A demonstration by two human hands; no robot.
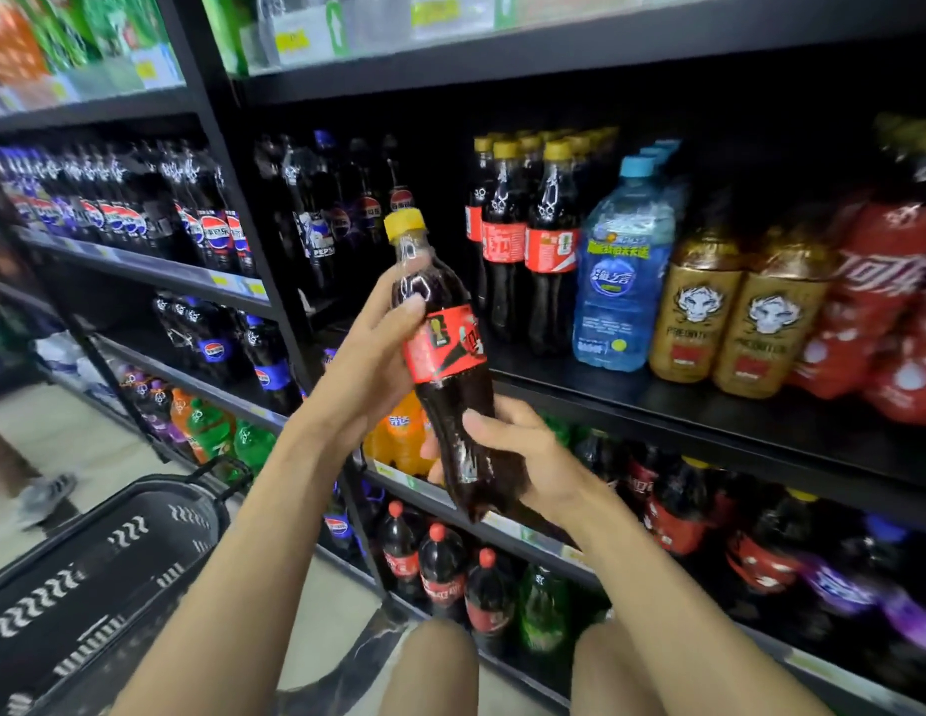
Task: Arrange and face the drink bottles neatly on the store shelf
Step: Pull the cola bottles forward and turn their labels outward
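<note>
The bottle (443, 364), a dark cola with a yellow cap and a red label, is held in the air in front of the shelf (657, 405). It is tilted, cap leaning up-left and base down-right, and its label faces the camera. The left hand (368, 364) has its grip clamped on the bottle's shoulder and upper label, with the thumb lying across the front just under the neck. The right hand (523, 457) has its grip clamped round the bottle's lower body, thumb on the front and the other fingers wrapped behind.

Just right of the bottle and behind it, a row of colas (549, 250) with the same yellow caps stands upright on the shelf, red labels forward. Further right of the bottle comes blue water (621, 271), then gold bottles (729, 328), then red packs (884, 302) at the frame's edge, blurred.

Left of the bottle and further back, Pepsis (213, 235) stand in rows on the neighbouring bay. Just below the bottle, behind the left wrist, sit orange Fantas (399, 431). Lower still under the bottle stand big colas (440, 565) with red caps, and a green bottle (543, 602) beside them.

Well to the lower left of the bottle is a black basket (89, 571). Beyond it a grey shoe (47, 498) rests on the pale floor.
</note>
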